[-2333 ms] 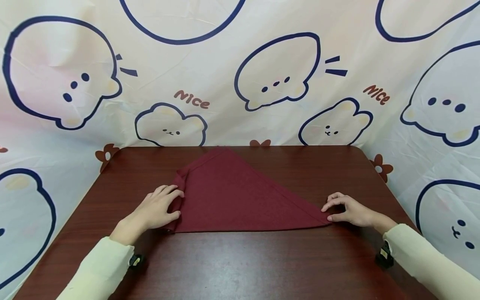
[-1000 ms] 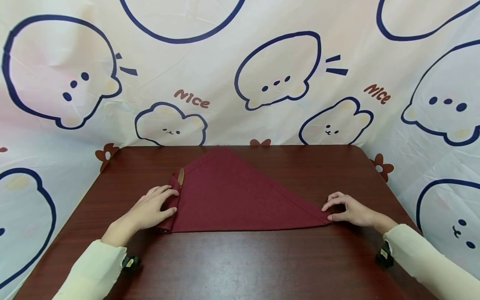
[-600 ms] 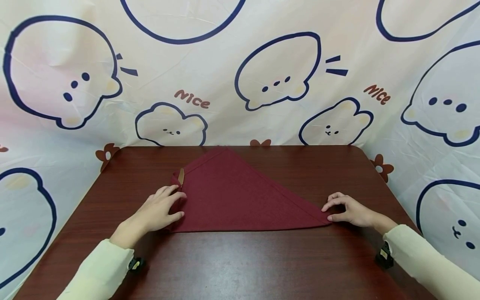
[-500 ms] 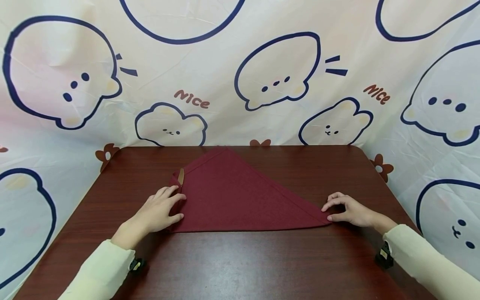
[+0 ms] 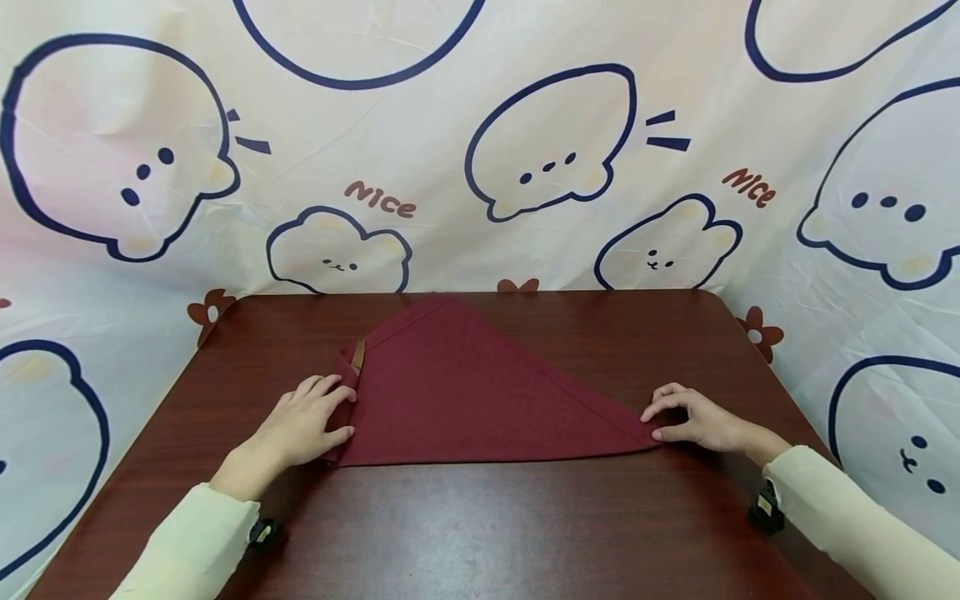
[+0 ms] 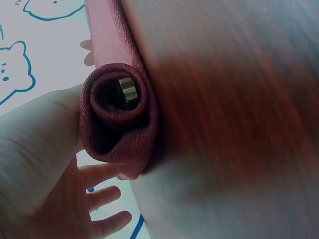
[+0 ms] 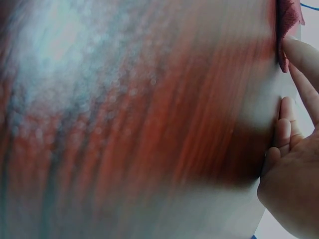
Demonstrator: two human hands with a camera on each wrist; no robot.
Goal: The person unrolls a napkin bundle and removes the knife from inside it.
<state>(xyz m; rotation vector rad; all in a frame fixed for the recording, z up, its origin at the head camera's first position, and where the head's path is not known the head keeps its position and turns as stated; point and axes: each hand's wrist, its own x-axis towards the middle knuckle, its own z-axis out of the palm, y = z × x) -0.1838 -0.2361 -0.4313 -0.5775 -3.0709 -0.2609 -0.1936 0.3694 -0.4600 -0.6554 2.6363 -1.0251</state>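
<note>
A dark red cloth (image 5: 480, 392) lies folded in a triangle on the table, its left end rolled up. My left hand (image 5: 296, 421) grips that roll, fingers curled over it. From the roll's far end sticks a flat brown-gold tip (image 5: 358, 357). In the left wrist view, the cloth roll (image 6: 119, 109) shows its open near end, with a shiny gold-coloured piece (image 6: 128, 90) inside; the rest of that object is hidden. My right hand (image 5: 697, 421) pinches the cloth's right corner between thumb and fingers. The right wrist view catches the cloth corner (image 7: 289, 20) at its upper edge.
The dark brown wooden table (image 5: 480, 533) has a glossy surface. A white curtain (image 5: 420, 133) with blue cartoon outlines hangs behind and at both sides. A small black device (image 5: 264, 533) is worn on the left wrist, and another black device (image 5: 767, 508) on the right.
My left hand moves slightly right, then back left with the roll. The brown-gold tip, hidden at first, shows at the roll's far end. My right hand stays at the corner.
</note>
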